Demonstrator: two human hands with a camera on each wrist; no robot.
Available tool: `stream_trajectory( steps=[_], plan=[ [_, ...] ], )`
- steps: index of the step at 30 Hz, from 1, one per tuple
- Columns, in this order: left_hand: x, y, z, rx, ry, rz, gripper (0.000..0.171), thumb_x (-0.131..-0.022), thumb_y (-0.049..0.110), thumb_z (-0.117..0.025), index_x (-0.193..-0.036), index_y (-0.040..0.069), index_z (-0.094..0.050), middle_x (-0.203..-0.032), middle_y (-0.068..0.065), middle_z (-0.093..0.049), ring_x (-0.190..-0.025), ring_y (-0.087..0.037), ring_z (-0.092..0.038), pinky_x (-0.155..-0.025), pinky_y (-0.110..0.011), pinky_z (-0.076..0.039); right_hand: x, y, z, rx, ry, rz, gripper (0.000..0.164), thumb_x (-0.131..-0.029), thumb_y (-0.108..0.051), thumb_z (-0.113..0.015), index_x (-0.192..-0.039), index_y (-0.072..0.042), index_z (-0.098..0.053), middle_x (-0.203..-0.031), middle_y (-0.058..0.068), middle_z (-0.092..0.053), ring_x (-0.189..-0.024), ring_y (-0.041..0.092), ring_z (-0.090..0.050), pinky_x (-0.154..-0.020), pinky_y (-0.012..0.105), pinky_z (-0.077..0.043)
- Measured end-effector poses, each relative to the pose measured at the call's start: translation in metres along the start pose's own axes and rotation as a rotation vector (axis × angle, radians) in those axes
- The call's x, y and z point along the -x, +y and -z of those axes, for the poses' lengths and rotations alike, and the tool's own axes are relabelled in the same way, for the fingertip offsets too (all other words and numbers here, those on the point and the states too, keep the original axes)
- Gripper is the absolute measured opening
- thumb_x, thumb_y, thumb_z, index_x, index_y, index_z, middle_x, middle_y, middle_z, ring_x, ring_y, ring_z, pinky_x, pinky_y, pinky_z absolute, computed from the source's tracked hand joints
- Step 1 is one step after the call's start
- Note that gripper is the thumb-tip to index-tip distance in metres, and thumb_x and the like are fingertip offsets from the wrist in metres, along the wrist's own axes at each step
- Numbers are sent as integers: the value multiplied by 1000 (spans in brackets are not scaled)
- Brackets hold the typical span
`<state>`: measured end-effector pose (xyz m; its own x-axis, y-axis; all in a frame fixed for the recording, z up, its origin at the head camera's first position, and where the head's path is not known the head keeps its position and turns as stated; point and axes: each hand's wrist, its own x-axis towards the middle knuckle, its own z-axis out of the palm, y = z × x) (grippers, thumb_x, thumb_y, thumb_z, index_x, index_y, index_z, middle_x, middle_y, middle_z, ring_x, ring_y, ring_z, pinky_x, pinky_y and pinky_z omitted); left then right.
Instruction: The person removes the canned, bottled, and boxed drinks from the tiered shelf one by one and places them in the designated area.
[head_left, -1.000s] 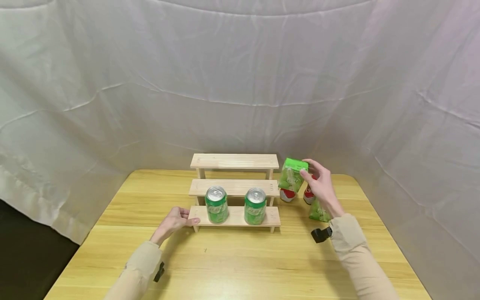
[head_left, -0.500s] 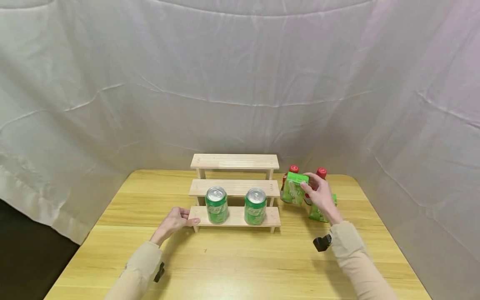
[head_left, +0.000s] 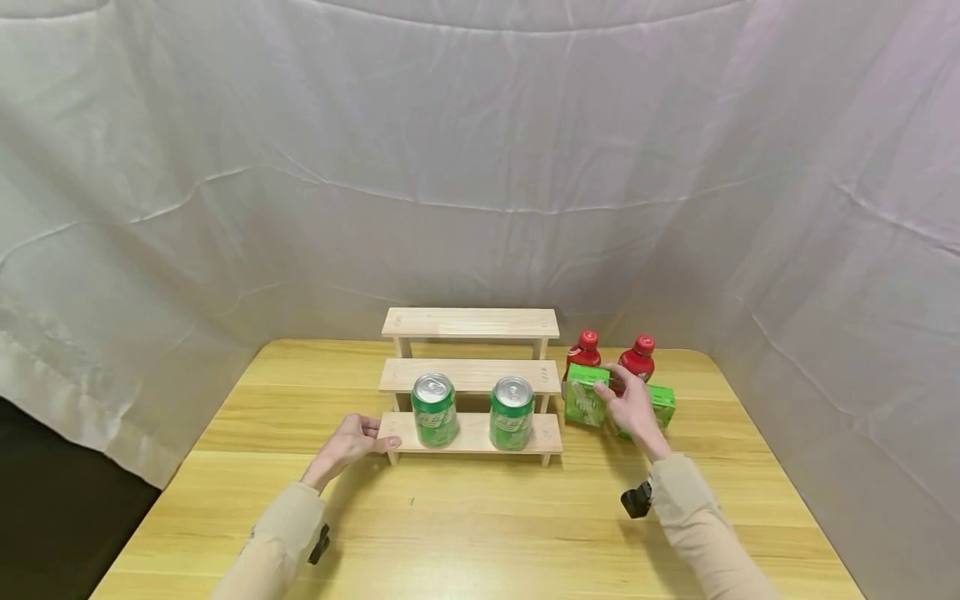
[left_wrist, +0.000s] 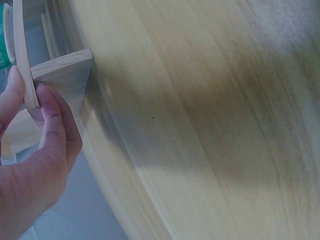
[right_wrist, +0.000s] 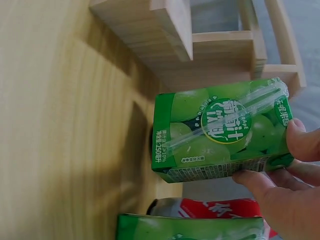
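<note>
Beside the right end of the wooden shelf, my right hand (head_left: 632, 406) grips a green juice carton (head_left: 586, 400) by its top end. The right wrist view shows the carton's grape picture and a clear-wrapped straw; thumb and fingers (right_wrist: 295, 180) pinch its upper part, and its base is close over the table. My left hand (head_left: 351, 443) pinches the left end of the lowest step of the three-step wooden shelf (head_left: 469, 376), thumb on top and fingers beneath. Two green drink cans (head_left: 434, 409) stand upright on that lowest step.
Two red-capped bottles (head_left: 637, 360) stand behind the carton. A second green juice carton (head_left: 663, 405) stands to the right, partly hidden by my right hand. The wooden table (head_left: 465, 533) runs back to a pale cloth curtain (head_left: 480, 167).
My right hand has lowered the juice carton toward the table beside the shelf, uncovering the bottle caps. My left hand stays on the shelf.
</note>
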<state>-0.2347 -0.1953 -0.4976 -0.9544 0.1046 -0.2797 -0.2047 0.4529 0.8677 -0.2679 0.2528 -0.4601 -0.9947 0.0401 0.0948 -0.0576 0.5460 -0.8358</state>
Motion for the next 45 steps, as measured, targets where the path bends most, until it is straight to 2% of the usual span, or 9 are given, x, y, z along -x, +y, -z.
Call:
stream_trajectory(
  steps=[11, 24, 31, 40, 45],
  plan=[
    [-2, -3, 0, 0, -4, -9, 47, -86, 10, -77, -117, -19, -56, -102, -26, -70, -86, -21, -68, -84, -37, -59, 4, 6, -9, 18, 0, -18, 44, -101, -4, -54, -143, 6, -46, -138, 36, -53, -130, 49, -52, -112, 58, -42],
    [0, -1, 1, -23, 8, 7, 49, -87, 14, -77, -118, -17, -56, -100, -22, -69, -87, -22, -65, -86, -40, -58, 10, 13, -8, 37, -42, -43, 48, -104, -4, -46, -150, 6, -36, -153, 35, -37, -143, 49, -37, -120, 58, -32],
    [-1, -1, 1, -6, 6, 2, 47, -86, 12, -77, -116, -18, -57, -97, -20, -69, -84, -20, -64, -87, -40, -58, 13, 16, -9, 70, -6, -28, 52, -105, -7, -43, -153, 8, -30, -155, 36, -34, -144, 50, -34, -122, 57, -28],
    [0, 0, 1, -6, -2, 1, 49, -86, 12, -77, -118, -18, -56, -101, -24, -69, -87, -23, -66, -86, -40, -59, 15, 20, -10, 34, 15, -3, 53, -106, -6, -39, -153, 11, -25, -157, 35, -30, -145, 50, -33, -122, 56, -29],
    [0, 0, 1, 4, -6, 5, 48, -86, 11, -77, -118, -19, -56, -103, -26, -70, -88, -23, -68, -88, -41, -59, 19, 20, -13, -17, 30, 21, 56, -107, -8, -39, -157, 7, -17, -163, 30, -21, -149, 48, -26, -124, 54, -24]
  ],
)
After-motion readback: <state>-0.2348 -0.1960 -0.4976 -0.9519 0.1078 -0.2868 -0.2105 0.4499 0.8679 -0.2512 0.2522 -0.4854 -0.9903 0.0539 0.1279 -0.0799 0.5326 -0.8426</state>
